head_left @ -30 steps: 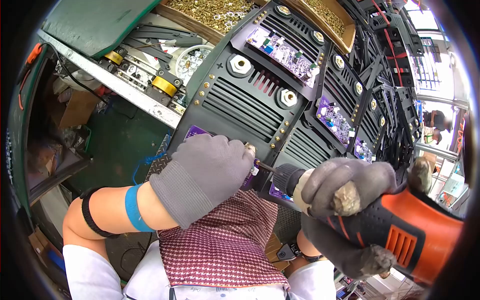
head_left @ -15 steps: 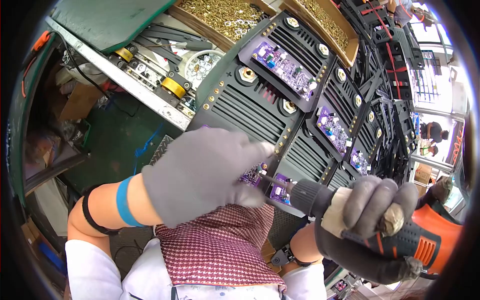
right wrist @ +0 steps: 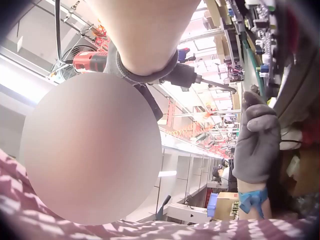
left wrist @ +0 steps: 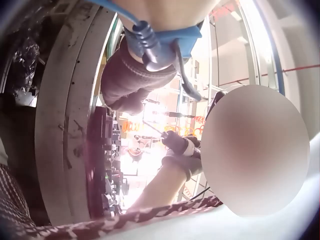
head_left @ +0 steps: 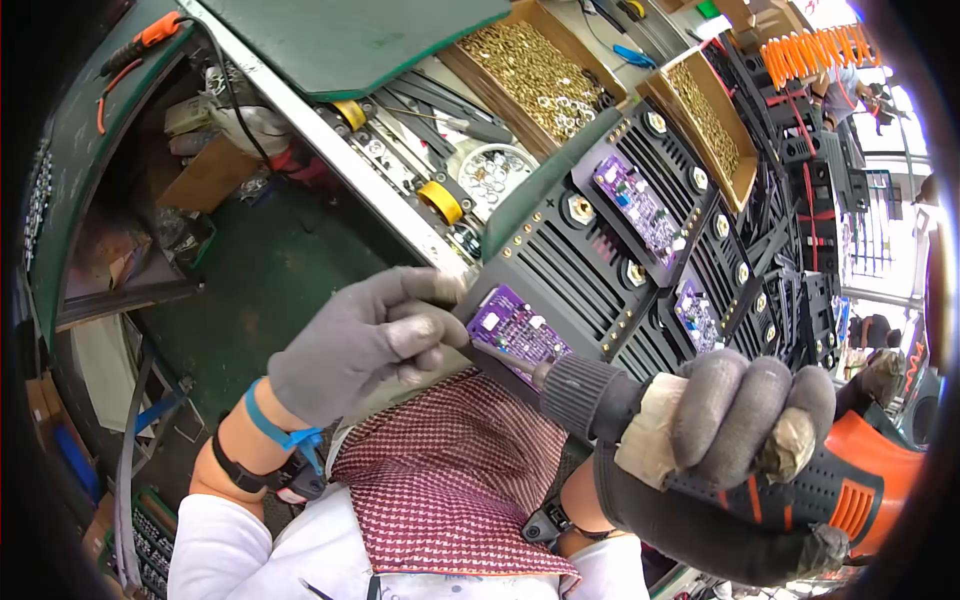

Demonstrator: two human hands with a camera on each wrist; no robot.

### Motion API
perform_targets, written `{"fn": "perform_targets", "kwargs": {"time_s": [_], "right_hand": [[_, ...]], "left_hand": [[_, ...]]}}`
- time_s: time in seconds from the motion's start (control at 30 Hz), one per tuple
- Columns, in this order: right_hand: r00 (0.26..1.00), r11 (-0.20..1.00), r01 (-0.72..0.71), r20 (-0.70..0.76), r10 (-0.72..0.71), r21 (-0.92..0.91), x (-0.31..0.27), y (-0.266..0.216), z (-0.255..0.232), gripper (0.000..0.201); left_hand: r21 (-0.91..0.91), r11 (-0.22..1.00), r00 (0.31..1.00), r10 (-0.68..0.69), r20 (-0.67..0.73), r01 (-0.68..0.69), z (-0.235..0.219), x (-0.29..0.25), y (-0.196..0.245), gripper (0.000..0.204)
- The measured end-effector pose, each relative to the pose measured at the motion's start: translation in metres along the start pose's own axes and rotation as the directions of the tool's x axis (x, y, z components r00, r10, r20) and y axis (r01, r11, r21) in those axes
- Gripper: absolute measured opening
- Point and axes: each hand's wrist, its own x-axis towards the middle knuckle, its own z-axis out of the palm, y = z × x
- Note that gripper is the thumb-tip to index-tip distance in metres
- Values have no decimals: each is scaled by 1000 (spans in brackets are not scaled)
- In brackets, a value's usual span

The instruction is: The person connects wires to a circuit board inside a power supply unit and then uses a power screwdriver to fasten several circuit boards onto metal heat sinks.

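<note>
My gloved right hand (head_left: 745, 430) grips an orange and black power drill (head_left: 865, 480), its long driver bit (head_left: 505, 356) pointing left along the near edge of a purple circuit board (head_left: 520, 335). That board lies on a black slotted panel (head_left: 570, 275) with brass-centred nuts. My gloved left hand (head_left: 365, 340) is at the board's left corner, fingers bent and fingertips right by the bit's tip. I cannot tell whether a small part sits between them. In the right wrist view the left hand (right wrist: 257, 140) is below the bit (right wrist: 217, 85).
More black panels with purple boards (head_left: 640, 210) lie beyond. Wooden trays of brass pieces (head_left: 530, 75) stand at the back, beside a round dish of small metal parts (head_left: 495, 175). A metal table edge (head_left: 330, 130) runs along the left, above a green floor (head_left: 290, 265).
My left hand has moved back left off the board, uncovering it. The drill's bit has shifted left along the near edge. The head view has turned, so the panels appear farther right and lower.
</note>
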Motion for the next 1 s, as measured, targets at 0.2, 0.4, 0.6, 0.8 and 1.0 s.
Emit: {"fn": "perform_targets", "kwargs": {"time_s": [0.2,0.4,0.6,0.8,1.0], "right_hand": [[995,993,89,44,-93,82,5,13,3,23],[999,1000,15,32,-14,-16,5,3,6,18],[999,999,37,13,-37,31,5,7,3,17],[995,996,80,-68,-78,27,4,9,13,19],[997,997,49,52,-52,65,7,7,3,20]], "left_hand": [[-36,995,989,-90,115,95,-1,4,-9,47],[-10,997,987,-72,143,75,2,7,-6,49],[61,996,992,58,112,-65,8,9,-10,42],[102,995,997,8,77,-16,8,11,-10,42],[10,1000,994,-29,108,28,15,11,-5,49]]}}
